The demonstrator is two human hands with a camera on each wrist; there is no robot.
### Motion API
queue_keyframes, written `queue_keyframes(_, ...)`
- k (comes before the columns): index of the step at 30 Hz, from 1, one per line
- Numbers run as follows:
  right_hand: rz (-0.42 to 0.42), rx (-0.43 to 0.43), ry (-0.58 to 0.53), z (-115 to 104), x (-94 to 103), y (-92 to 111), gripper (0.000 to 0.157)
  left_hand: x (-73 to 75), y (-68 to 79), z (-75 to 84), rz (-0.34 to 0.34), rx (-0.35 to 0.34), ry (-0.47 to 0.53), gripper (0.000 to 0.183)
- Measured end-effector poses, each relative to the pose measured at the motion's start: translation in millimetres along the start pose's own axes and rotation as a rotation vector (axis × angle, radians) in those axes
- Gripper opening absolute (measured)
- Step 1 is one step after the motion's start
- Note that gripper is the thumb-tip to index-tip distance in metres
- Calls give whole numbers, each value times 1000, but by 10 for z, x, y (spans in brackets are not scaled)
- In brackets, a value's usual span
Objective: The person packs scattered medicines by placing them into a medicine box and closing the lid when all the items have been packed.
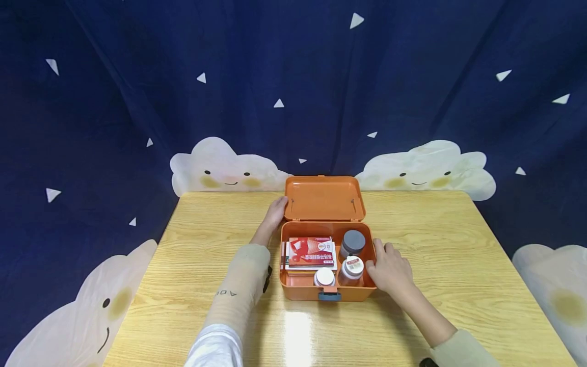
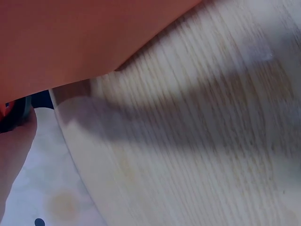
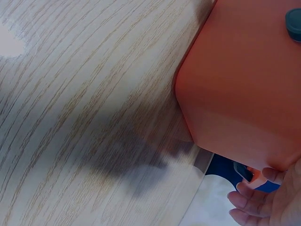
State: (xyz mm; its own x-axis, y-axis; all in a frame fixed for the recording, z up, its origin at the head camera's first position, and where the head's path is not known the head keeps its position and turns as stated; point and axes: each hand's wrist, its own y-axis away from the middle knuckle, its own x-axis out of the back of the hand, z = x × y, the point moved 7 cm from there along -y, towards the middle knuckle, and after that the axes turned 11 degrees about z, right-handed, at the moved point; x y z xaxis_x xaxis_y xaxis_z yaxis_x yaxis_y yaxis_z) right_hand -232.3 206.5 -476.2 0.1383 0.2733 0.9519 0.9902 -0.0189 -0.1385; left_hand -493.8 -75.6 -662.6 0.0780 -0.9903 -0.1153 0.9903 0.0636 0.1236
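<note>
An orange plastic box point(image 1: 289, 291) stands on the table with its lid point(image 1: 325, 199) raised at the back. Inside lie stacked medicine packs, a red one point(image 1: 312, 251) on top. Beside them stand a grey-capped bottle point(image 1: 353, 242), a white bottle with a labelled cap point(image 1: 353, 267) and a small white-capped bottle point(image 1: 325, 277). My left hand point(image 1: 275, 211) is at the lid's left edge; its fingertips are hidden, so its hold cannot be told. With its thumb by the rim, my right hand point(image 1: 392, 266) touches the box's right side, fingers loosely spread.
The wooden table point(image 1: 220, 224) extends to both sides of the box and in front of it. A dark blue curtain point(image 1: 257, 66) with cloud prints hangs behind the table's far edge. A grey latch point(image 1: 329, 296) sits on the box's front.
</note>
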Motion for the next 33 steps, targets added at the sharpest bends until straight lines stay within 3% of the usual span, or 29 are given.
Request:
queue_keyframes(3,7,1,0,0,2,-1,51,-52,125,167,-15,57,82,48)
queue_keyframes(7,7,1,1,3,1,-1,51,-70,49,215,-26,-4,171,47)
queue_keyframes(9,2,0,3,9,-6,-3,51,-92,79,306,-34,-29,198,47)
queue_keyframes(11,-3,0,3,11,-6,-5,51,-119,182,463,-25,-35,211,45)
queue_keyframes(16,-1,-2,-3,15,-6,-11,51,-207,654,1015,17,-19,172,42)
queue_keyframes(19,4,-4,-5,11,-1,-12,51,-236,758,1154,-9,-29,153,43)
queue_keyframes(23,-1,-7,-3,10,-4,-14,51,-223,701,1128,-41,-26,244,43)
queue_keyframes(28,-14,-13,-5,10,-4,-15,51,-149,406,870,-116,-68,397,44)
queue_keyframes(30,-15,-12,-4,9,-5,-12,51,-177,505,990,-86,-57,391,44)
queue_keyframes(33,-14,-8,-4,8,-4,-7,51,-265,953,1457,-32,-27,336,41)
